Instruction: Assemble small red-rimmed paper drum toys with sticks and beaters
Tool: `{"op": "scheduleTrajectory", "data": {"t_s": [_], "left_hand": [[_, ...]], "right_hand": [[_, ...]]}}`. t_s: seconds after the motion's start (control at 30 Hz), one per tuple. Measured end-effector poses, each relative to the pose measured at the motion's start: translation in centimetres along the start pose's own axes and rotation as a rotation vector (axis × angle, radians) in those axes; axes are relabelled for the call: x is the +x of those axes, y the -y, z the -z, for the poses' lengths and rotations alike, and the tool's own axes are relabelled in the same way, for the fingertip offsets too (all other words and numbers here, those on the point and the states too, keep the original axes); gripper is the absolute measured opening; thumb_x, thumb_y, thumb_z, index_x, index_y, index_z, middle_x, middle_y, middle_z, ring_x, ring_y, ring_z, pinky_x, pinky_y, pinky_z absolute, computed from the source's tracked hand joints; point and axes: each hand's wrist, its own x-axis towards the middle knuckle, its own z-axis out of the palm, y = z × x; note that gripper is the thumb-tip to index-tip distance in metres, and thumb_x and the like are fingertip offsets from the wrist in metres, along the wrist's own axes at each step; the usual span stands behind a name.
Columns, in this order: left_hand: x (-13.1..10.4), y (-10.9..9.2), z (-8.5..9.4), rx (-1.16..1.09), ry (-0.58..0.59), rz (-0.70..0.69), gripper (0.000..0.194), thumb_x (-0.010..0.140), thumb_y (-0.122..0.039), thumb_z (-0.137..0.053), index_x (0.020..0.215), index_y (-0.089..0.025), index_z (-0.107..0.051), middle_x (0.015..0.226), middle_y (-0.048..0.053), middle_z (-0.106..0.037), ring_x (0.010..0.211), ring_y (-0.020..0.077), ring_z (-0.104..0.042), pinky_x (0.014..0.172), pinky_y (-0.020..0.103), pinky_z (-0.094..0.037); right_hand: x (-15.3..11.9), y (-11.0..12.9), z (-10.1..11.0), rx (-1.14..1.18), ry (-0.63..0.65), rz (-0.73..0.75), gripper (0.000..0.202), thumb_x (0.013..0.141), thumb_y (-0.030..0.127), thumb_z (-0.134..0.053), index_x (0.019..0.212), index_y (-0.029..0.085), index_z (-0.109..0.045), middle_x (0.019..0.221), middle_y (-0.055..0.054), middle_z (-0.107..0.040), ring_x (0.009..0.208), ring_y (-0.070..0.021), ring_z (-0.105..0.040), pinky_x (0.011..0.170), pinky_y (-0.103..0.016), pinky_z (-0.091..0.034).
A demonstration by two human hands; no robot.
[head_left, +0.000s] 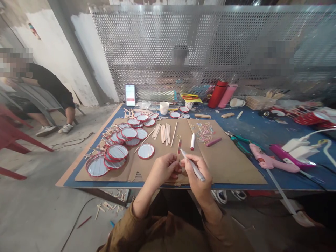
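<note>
My left hand [168,168] is closed on a narrow wooden stick [179,147] that stands up from its fingertips and has dark red marks on it. A white marker [194,167] is held in my right hand [198,175], its tip touching or very near the stick. Both hands are over the front edge of the cardboard sheet [228,168]. Just beyond them lies a white pen with a red end [192,141]. Loose wooden sticks [165,134] lie further back, and a red-rimmed round disc [146,151] is left of my hands.
Overlapping red-rimmed discs [118,152] cover the cardboard's left side. Rubber bands [206,132] lie to the right, beside pliers [240,143], a pink glue gun [270,160] and a purple power strip [291,155]. Behind stand a paper cup [164,107] and red bottle [217,93]. A person sits at left.
</note>
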Motion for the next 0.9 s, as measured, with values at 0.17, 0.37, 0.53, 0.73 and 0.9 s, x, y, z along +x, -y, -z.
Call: {"op": "scheduleTrajectory", "data": {"t_s": [0.17, 0.37, 0.53, 0.73, 0.9], "left_hand": [[-0.05, 0.08, -0.07, 0.009, -0.011, 0.016, 0.016, 0.08, -0.032, -0.05, 0.08, -0.017, -0.055, 0.07, 0.001, -0.065, 0.057, 0.0105, -0.062, 0.046, 0.017, -0.049], [-0.08, 0.04, -0.02, 0.023, -0.005, -0.005, 0.015, 0.08, -0.031, -0.05, 0.08, -0.017, -0.056, 0.07, 0.002, -0.065, 0.057, 0.0111, -0.063, 0.045, 0.016, -0.048], [-0.11, -0.12, -0.03, 0.043, -0.012, -0.01, 0.016, 0.08, -0.032, -0.05, 0.08, -0.017, -0.056, 0.068, 0.0, -0.064, 0.053, 0.0096, -0.06, 0.045, 0.017, -0.049], [-0.09, 0.0, 0.08, 0.052, -0.001, -0.016, 0.018, 0.08, -0.033, -0.049, 0.084, -0.017, -0.058, 0.069, 0.001, -0.065, 0.054, 0.0107, -0.061, 0.045, 0.017, -0.049], [-0.04, 0.2, 0.12, 0.04, -0.001, -0.028, 0.017, 0.08, -0.033, -0.05, 0.082, -0.017, -0.057, 0.071, 0.002, -0.065, 0.058, 0.0118, -0.063, 0.046, 0.017, -0.049]], "right_hand": [[-0.04, -0.25, 0.03, 0.032, -0.026, -0.019, 0.015, 0.088, 0.028, -0.054, 0.098, 0.019, -0.06, 0.075, -0.002, -0.068, 0.064, -0.0147, -0.066, 0.059, -0.026, -0.055], [-0.02, -0.23, 0.12, -0.111, -0.038, 0.045, 0.016, 0.086, 0.028, -0.056, 0.097, 0.02, -0.064, 0.082, -0.005, -0.07, 0.071, -0.0178, -0.067, 0.069, -0.031, -0.056], [-0.02, 0.0, 0.21, -0.104, 0.006, 0.082, 0.018, 0.087, 0.026, -0.056, 0.102, 0.021, -0.064, 0.083, -0.005, -0.07, 0.073, -0.0181, -0.068, 0.07, -0.031, -0.056], [-0.07, -0.14, 0.28, -0.096, 0.023, 0.067, 0.017, 0.088, 0.028, -0.054, 0.098, 0.021, -0.065, 0.08, -0.004, -0.07, 0.069, -0.0173, -0.067, 0.066, -0.03, -0.056], [-0.12, -0.02, 0.3, -0.098, 0.014, 0.045, 0.017, 0.087, 0.027, -0.055, 0.1, 0.021, -0.064, 0.08, -0.004, -0.07, 0.07, -0.0172, -0.067, 0.065, -0.029, -0.055]]}}
